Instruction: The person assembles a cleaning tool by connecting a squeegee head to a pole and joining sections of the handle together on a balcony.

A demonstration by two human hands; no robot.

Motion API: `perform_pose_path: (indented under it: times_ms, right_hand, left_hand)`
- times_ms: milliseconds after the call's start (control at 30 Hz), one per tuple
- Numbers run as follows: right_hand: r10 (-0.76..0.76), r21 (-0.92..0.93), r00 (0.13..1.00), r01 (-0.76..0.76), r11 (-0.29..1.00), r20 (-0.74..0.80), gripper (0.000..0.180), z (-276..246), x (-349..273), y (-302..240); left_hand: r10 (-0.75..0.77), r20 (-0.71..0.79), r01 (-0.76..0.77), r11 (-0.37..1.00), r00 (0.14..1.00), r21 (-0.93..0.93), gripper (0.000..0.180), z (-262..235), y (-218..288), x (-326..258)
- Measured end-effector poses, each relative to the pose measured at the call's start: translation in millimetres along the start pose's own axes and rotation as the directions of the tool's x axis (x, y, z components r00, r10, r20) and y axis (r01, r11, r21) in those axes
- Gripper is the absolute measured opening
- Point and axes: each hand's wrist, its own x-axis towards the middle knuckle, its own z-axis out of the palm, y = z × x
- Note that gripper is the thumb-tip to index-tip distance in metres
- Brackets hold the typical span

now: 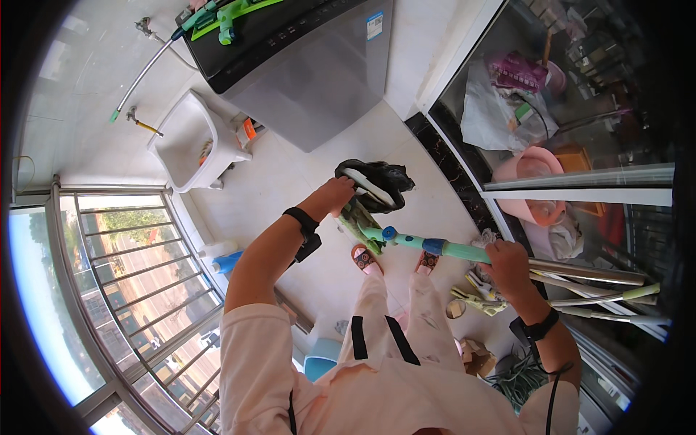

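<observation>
In front of the grey, box-shaped washing machine with a black top [308, 83], a light-green tubular handle with blue collars [465, 251] is held above the pale tiled floor [290, 190]. Its end farther from the washing machine is gripped by the right hand [507, 268], fingers wrapped round the tube. A crumpled black plastic bundle with a white strip [395, 183] is held at its edge by the left hand [338, 194], on the handle's washing-machine side; a limp grey-green cloth [357, 220] hangs beside it. Whether the cloth is also gripped cannot be told.

On the washing machine's top, a bright-green plastic tool [230, 20] is laid. To its left, a white basin [226, 138] is mounted; to its right, a pink round bucket [522, 174] is noted.

Farther from the washing machine, patterned dark sandals [365, 259] are worn below the handle. Long slender metal poles [591, 272] are grouped near the right hand, crowding that side. A coiled dark-green hose [518, 380] and a light-blue plastic tub [324, 355] are found farther still.
</observation>
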Motion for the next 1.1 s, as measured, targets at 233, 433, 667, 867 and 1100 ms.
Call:
perform_pose_path:
  times_ms: [233, 433, 667, 867, 1100]
  right_hand:
    - [-0.048, -0.013, 0.999, 0.048, 0.999, -0.023, 0.035, -13.8, 17.4, -14.8]
    - [-0.051, -0.057, 0.999, 0.051, 0.997, 0.006, 0.033, -18.5, 20.9, -21.3]
    - [-0.051, -0.064, 0.998, 0.053, 0.997, 0.023, 0.031, -25.7, 16.3, -24.9]
    - [-0.045, -0.063, 0.998, 0.047, 0.997, 0.032, 0.033, -22.8, 12.0, -28.5]
    - [-0.039, -0.053, 0.999, 0.04, 0.998, 0.026, 0.033, -27.1, 11.6, -33.7]
  left_hand:
    - [-0.013, 0.022, 0.014, 0.998, 1.0, -0.058, 0.051, -10.2, -13.2, -15.4]
    - [0.066, -0.085, -0.077, 0.988, 0.994, -0.136, 0.052, 7.3, -15.6, -19.9]
    - [0.115, -0.048, -0.123, 0.966, 0.992, -0.229, 0.051, 10.9, -9.2, -21.6]
    - [0.148, -0.119, -0.17, 0.966, 0.982, -0.197, 0.017, 12.8, -5.4, -11.3]
    - [0.028, -0.116, -0.06, 0.958, 0.993, -0.279, 0.03, 14.1, 1.9, -16.4]
